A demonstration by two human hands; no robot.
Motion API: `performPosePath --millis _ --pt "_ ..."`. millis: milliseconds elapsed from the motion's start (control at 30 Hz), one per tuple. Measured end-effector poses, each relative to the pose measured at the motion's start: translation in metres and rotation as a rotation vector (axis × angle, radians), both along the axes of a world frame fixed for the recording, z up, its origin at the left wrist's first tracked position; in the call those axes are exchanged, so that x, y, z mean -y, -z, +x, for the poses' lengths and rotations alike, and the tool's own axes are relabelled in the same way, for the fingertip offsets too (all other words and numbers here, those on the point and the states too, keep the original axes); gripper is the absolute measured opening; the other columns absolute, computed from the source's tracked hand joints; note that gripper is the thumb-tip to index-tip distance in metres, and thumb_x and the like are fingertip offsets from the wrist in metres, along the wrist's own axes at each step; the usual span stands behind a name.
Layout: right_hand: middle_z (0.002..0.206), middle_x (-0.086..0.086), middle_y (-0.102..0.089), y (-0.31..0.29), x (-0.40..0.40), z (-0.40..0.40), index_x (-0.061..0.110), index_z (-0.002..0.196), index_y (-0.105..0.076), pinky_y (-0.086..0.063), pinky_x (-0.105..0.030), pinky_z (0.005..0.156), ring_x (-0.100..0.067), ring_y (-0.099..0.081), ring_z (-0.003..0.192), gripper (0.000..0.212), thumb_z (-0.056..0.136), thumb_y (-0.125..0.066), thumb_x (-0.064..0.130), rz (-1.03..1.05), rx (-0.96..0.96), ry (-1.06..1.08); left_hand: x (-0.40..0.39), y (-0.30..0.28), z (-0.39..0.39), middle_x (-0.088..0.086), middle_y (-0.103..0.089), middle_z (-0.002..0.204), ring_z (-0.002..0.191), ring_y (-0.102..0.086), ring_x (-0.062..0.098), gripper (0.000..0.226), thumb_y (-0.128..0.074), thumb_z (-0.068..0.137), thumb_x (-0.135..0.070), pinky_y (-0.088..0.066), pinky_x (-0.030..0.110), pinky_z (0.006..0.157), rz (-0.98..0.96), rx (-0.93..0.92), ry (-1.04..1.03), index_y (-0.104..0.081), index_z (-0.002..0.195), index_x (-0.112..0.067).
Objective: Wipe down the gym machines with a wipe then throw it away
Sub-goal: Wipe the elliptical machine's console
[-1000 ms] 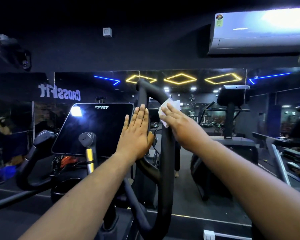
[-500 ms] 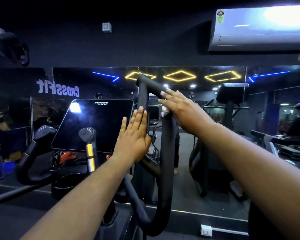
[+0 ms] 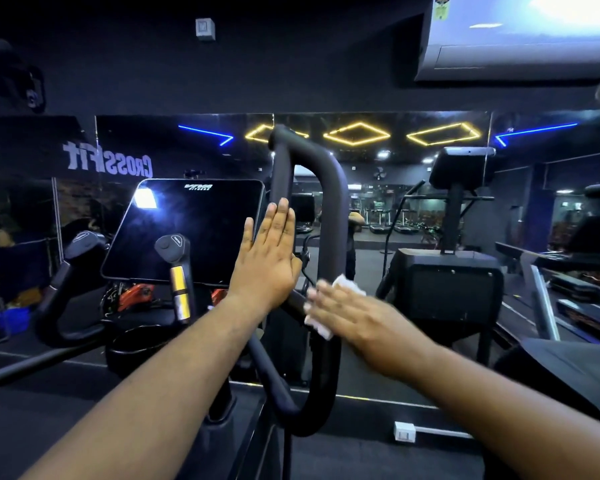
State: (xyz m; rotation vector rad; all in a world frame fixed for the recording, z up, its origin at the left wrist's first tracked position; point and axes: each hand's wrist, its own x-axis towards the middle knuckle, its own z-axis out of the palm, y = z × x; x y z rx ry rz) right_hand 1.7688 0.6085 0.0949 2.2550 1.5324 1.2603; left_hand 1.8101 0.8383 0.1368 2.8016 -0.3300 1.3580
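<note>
1. Flat left hand point(image 3: 269, 263), fingers straight and together, pressed against the inner bar of the looped black handlebar point(image 3: 331, 209); it gripped nothing.
2. Right hand point(image 3: 354, 315) lay with fingers extended over a white wipe point(image 3: 347, 285), pressing it onto the handlebar's right-side bar, low on the loop; motion blur hid how far the fingers wrapped.
3. Wipe stuck out above and below the fingers, touching the bar.
4. Far left: curved black grip point(image 3: 66, 282) of the same machine, reaching toward the camera.
5. Next right: dark console screen point(image 3: 184, 230), tilted back, with a bright glare spot near its upper left corner and small logo text at the top edge.
6. In front of the screen: short upright lever with a yellow band point(image 3: 179, 271); its knob overlapped the screen's lower edge.
7. Left hand was just beside the screen's right edge.
8. Behind everything: wall mirror point(image 3: 430, 202) showing reversed lettering, yellow diamond lights, blue strip lights and rows of machines.
9. Right of the handlebar: another black machine point(image 3: 447, 285) with its own console on a post, well apart from both hands.
10. Top right: white air conditioner point(image 3: 516, 46) on the dark wall.
11. Bottom centre-right: small white wall socket point(image 3: 404, 432) near the floor.
</note>
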Motion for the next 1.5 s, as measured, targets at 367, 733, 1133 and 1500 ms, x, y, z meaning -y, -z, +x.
performPosePath --millis 367,733,1133,1500 --pt "0.158 -0.014 -0.038 -0.131 -0.029 0.043 0.008 0.152 -0.040 -0.019 -0.042 0.121 -0.029 -0.032 0.149 0.058 0.097 -0.055 0.000 0.409 0.153 0.306 -0.003 0.011 -0.010 -0.003 0.039 0.162 0.149 0.036 0.013 0.079 -0.003 0.091 -0.048 0.019 0.046 0.124 0.027 -0.057 -0.027 0.026 0.158 -0.018" --pt "0.150 -0.010 -0.052 0.011 -0.012 0.013 0.007 0.141 -0.058 -0.019 -0.043 0.123 -0.027 -0.037 0.146 0.052 0.093 -0.038 0.011 0.021 0.085 0.100 -0.001 0.012 -0.010 -0.002 0.042 0.160 0.149 0.037 0.014 0.080 0.001 0.085 -0.042 0.017 0.047 0.124 0.023 -0.077 -0.029 0.030 0.155 -0.016" --pt "0.156 -0.012 -0.043 -0.121 -0.024 0.017 0.007 0.147 -0.049 -0.022 -0.043 0.125 -0.025 -0.031 0.149 0.059 0.091 -0.057 -0.011 0.312 0.126 0.060 -0.002 0.012 -0.011 0.000 0.040 0.161 0.150 0.035 0.016 0.078 -0.029 0.107 -0.041 0.016 0.049 0.125 0.042 -0.063 -0.028 0.029 0.154 -0.017" --pt "0.154 -0.008 -0.047 0.018 -0.001 0.012 0.010 0.147 -0.051 -0.030 -0.049 0.121 -0.024 -0.031 0.150 0.056 0.092 -0.061 0.000 0.028 -0.043 -0.020 -0.003 0.013 -0.012 -0.001 0.043 0.160 0.149 0.036 0.015 0.076 0.003 0.087 -0.042 0.018 0.048 0.124 0.029 -0.092 -0.037 0.033 0.152 -0.017"
